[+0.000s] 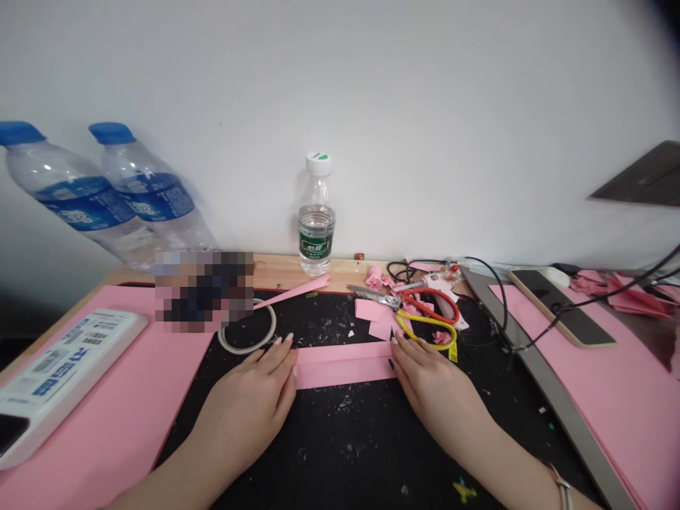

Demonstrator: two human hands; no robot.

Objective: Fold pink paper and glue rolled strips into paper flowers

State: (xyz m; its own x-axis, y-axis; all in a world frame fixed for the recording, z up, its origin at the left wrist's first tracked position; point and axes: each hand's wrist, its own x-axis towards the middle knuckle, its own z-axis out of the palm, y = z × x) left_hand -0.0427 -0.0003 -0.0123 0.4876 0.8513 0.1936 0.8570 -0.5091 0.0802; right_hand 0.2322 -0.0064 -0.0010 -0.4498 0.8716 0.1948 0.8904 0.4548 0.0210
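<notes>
A folded pink paper strip (345, 367) lies across the black mat, a lengthwise crease showing along it. My left hand (252, 386) rests on its left end, fingers stretched out and lying flat, thumb by the near part. At the opposite end, my right hand (428, 375) presses on the strip with extended fingers, its thumb below them. The hands cover both ends of the paper. Just beyond my right hand are scissors with red and yellow handles (433, 333), a box cutter (375, 296) and pink scraps (372, 312).
Behind my left hand lies a roll of tape (270, 333). A small water bottle (316, 227) stands by the wall. Pink sheets with a white box (69, 375) lie left; a phone (563, 306) and cables (504, 312) are right. Two large bottles (154, 198) stand back left.
</notes>
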